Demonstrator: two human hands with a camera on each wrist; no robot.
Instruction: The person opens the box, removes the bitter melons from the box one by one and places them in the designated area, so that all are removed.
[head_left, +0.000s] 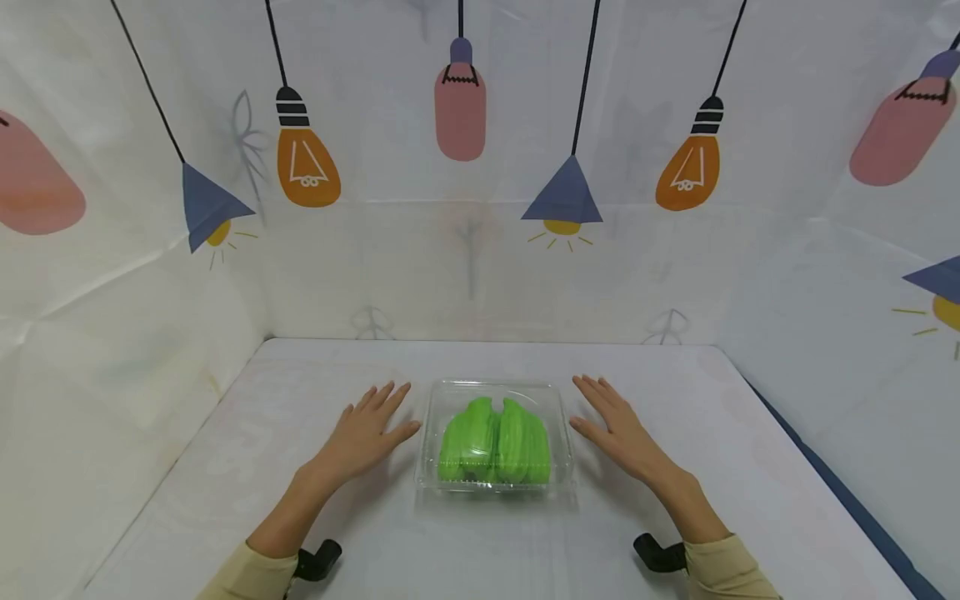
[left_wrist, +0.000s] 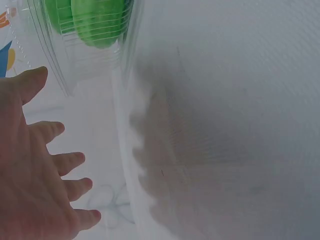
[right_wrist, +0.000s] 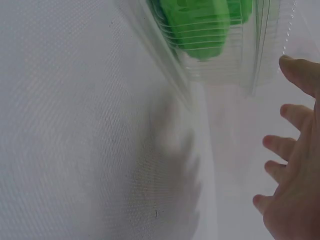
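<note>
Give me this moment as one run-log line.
clear box: on white table, green items inside | left hand: fingers outstretched, beside box, holding nothing | right hand: fingers outstretched, beside box, holding nothing

A container (head_left: 431, 446) lies on the table (head_left: 487, 554) between the hands (head_left: 363, 435) (head_left: 621, 427), objects (head_left: 471, 442) inside it, a backdrop (head_left: 405, 258) behind.

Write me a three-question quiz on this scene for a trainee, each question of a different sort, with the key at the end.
1. Multiple choice: what colour are the contents of the clear plastic container?
A) blue
B) green
C) orange

2. Fill in the blank: in the head view, the container lies between the right hand and the ____.

3. True or false: the right hand is curled tightly round the container.

Key:
1. B
2. left hand
3. False; its fingers are outstretched.
</note>
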